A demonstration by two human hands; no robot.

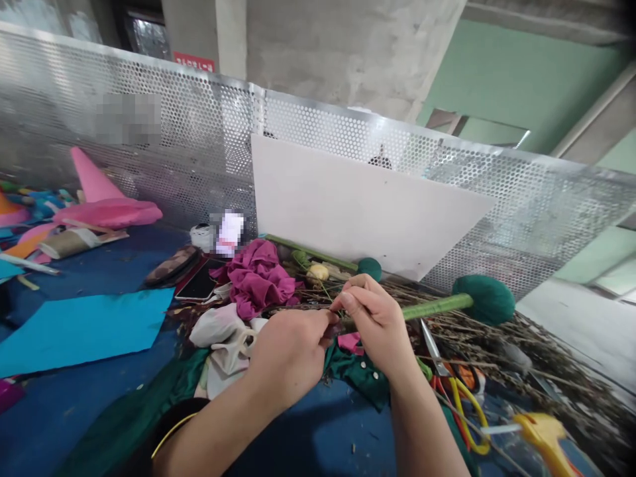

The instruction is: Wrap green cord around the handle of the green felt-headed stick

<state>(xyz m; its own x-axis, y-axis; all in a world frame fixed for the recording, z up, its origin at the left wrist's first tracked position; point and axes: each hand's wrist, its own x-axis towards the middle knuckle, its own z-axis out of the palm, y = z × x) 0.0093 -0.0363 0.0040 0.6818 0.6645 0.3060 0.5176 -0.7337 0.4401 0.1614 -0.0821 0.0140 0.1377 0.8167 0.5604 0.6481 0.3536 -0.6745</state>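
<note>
Your left hand (293, 351) clasps the green-wrapped stem (437, 307), apparently steadying it, dark-green bulb (485, 300) towards the far edge of the blue bench (342, 414); your right hand (375, 318) pinches, contents indeterminable.

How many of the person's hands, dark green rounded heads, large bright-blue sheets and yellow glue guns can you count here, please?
Hands, left hand and right hand: 2
Dark green rounded heads: 2
Large bright-blue sheet: 1
Yellow glue gun: 1
Total: 6
</note>
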